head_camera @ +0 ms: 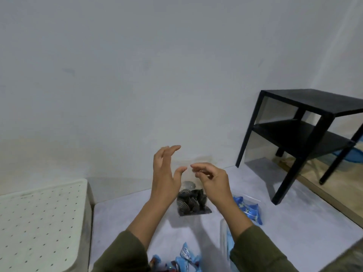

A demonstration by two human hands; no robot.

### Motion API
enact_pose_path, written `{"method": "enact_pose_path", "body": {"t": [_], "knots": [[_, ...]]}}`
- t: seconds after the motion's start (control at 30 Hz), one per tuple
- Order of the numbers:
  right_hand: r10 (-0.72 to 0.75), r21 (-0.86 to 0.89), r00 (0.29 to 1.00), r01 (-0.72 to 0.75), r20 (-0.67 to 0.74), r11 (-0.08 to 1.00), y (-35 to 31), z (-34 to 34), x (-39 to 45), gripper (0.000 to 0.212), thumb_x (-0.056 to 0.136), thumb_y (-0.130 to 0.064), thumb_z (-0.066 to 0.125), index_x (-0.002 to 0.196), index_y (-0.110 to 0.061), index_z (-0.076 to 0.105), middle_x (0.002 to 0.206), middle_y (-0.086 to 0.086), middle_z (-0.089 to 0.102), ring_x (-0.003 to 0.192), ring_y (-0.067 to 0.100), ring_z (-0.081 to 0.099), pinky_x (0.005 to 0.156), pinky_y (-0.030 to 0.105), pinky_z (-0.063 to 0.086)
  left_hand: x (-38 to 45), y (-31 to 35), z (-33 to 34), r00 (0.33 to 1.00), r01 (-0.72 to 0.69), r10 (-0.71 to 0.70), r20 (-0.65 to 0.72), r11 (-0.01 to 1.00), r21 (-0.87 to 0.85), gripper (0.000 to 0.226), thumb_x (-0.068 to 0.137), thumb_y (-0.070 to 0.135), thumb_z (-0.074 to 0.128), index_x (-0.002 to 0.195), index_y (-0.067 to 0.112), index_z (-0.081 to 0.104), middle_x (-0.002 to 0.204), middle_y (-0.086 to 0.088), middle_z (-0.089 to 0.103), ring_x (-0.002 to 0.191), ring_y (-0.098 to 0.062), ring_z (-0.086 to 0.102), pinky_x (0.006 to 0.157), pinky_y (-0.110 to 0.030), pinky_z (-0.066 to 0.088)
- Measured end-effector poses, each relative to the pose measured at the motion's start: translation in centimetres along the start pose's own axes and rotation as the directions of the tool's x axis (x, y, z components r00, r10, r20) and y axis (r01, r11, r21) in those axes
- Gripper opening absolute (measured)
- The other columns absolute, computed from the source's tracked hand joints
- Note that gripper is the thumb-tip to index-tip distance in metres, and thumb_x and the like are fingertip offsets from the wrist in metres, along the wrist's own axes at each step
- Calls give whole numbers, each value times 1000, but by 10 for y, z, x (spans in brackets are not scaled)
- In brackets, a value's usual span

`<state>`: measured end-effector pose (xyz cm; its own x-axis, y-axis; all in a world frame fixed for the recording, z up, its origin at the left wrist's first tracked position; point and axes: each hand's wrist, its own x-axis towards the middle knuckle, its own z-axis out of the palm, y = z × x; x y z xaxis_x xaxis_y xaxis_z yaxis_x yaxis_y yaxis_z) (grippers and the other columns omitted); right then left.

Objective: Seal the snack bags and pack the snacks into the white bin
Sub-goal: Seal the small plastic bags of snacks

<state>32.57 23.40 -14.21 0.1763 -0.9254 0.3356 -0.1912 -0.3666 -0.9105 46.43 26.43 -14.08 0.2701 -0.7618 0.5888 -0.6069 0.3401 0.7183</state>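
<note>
A clear snack bag of dark cookies (191,203) stands upright on the pale floor between my hands. My right hand (213,183) has curled fingers that pinch the bag's clear top edge. My left hand (167,173) is beside the bag's left side with fingers straight and spread, the thumb near the bag's top. A white bin with a perforated lid (39,216) sits at the left. Blue wrapped snacks in a clear bag (248,210) lie right of my right forearm. More blue packets (185,259) lie at the bottom edge.
A black two-shelf side table (306,138) stands at the right against the grey wall. A wooden strip of floor runs along the right edge. Another clear bag (225,242) lies partly under my right sleeve.
</note>
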Motion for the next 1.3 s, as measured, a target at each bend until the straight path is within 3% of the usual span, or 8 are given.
{"method": "enact_pose_path", "body": {"t": [0.13, 0.3, 0.47, 0.67, 0.73, 0.97, 1.13, 1.3], "knots": [[133, 120, 991, -130, -15, 984, 28, -9, 17, 35, 82, 9, 58, 91, -23, 70, 86, -2, 71, 74, 5, 63, 76, 17, 51, -15, -19, 27, 979, 165, -150, 141, 982, -97, 70, 84, 0, 61, 108, 61, 38, 134, 7, 31, 112, -10, 51, 89, -24, 50], [203, 87, 978, -207, 51, 975, 75, -16, 42, 35, 84, 6, 58, 95, -25, 70, 91, -9, 70, 81, -1, 62, 82, 22, 53, -13, -46, 72, 946, 268, -266, 183, 963, 14, 62, 85, -9, 52, 101, 50, 51, 123, 7, 36, 92, -5, 55, 75, -3, 44], [263, -27, 953, -262, 152, 965, 128, -21, 72, 32, 90, -1, 54, 105, -26, 68, 96, -9, 66, 88, 0, 58, 81, 23, 51, -8, -78, 120, 926, 345, -358, 120, 931, 116, 57, 79, -16, 50, 114, 28, 59, 119, -5, 42, 85, -11, 56, 77, -12, 49], [262, -76, 932, -251, 251, 965, 186, -17, 101, 31, 89, -3, 52, 111, -19, 67, 96, -6, 66, 90, 7, 61, 75, 6, 45, -5, -116, 161, 894, 405, -434, 111, 889, 215, 52, 78, -16, 58, 120, 14, 59, 121, -15, 44, 91, -22, 56, 68, 4, 39], [238, -127, 924, -208, 299, 970, 202, -13, 108, 33, 89, -1, 51, 113, -20, 65, 98, -7, 65, 93, 9, 60, 79, 12, 46, -4, -128, 169, 878, 434, -466, 111, 872, 227, 54, 78, -16, 57, 122, 17, 57, 124, -15, 42, 95, -23, 55, 68, 4, 39], [206, -126, 926, -174, 315, 977, 223, -5, 130, 35, 84, 1, 54, 111, -19, 64, 113, 2, 59, 102, 15, 54, 82, 4, 39, 5, -150, 182, 851, 458, -510, 127, 838, 296, 64, 78, -9, 60, 132, 23, 48, 142, -15, 29, 123, -29, 45, 85, -13, 38], [118, -276, 959, -45, 257, 960, 217, -8, 134, 43, 83, -25, 59, 126, -21, 57, 144, 11, 35, 136, 26, 30, 109, 34, 28, 13, -143, 176, 867, 435, -484, 118, 850, 295, 68, 83, -1, 63, 141, 24, 36, 154, -17, 13, 139, -29, 26, 97, -13, 28], [64, -550, 938, 144, 341, 823, 189, 11, 125, 60, 82, -64, 35, 138, -41, 35, 158, 1, 8, 146, 23, -3, 112, 57, 3, 10, -142, 149, 822, 490, -563, 83, 775, 398, 78, 90, 28, 59, 148, 32, 7, 158, -1, 2, 145, -17, 0, 112, -52, 24]]}}
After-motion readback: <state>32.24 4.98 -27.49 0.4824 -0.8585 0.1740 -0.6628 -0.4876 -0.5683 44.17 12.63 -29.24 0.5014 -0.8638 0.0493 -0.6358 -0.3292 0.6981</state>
